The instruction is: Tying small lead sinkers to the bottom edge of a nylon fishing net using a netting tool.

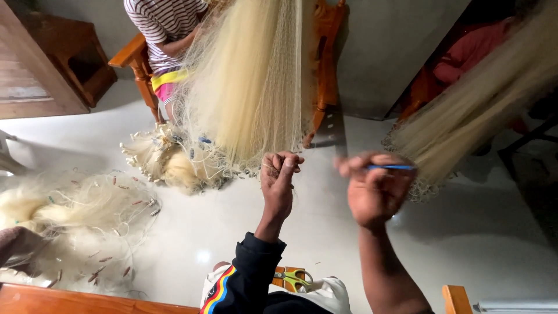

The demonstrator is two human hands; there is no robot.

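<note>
Head view, looking down over the white floor (pixel 244 232). Left hand (pixel 278 180) raised and clenched around a small bunch of fine netting at the lower edge of the pale hanging fishing net (pixel 250 81), pinched tight, apparently to keep that stretch taut and steady. Right hand (pixel 372 186) just to the right of the net's hem, closed on a thin blue netting needle (pixel 390 167), held level and pointed away from the left hand, probably so that thread could be drawn sideways through the mesh. Hands near each other but apart.

Net draped from above in front of a wooden chair (pixel 325 64), its lower end piled on the floor with small floats (pixel 168 157), presumably hung so the mesh fell open for working. Behind the net, another person in a striped shirt (pixel 163 23) seated. Right of the net, a second pale bundle (pixel 476 104) slanting down from the upper corner. Far left of the net, a loose heap of netting (pixel 75 221) spread on the floor. Below the net, close to the wearer's lap, orange-handled scissors (pixel 293 279) within easy reach.
</note>
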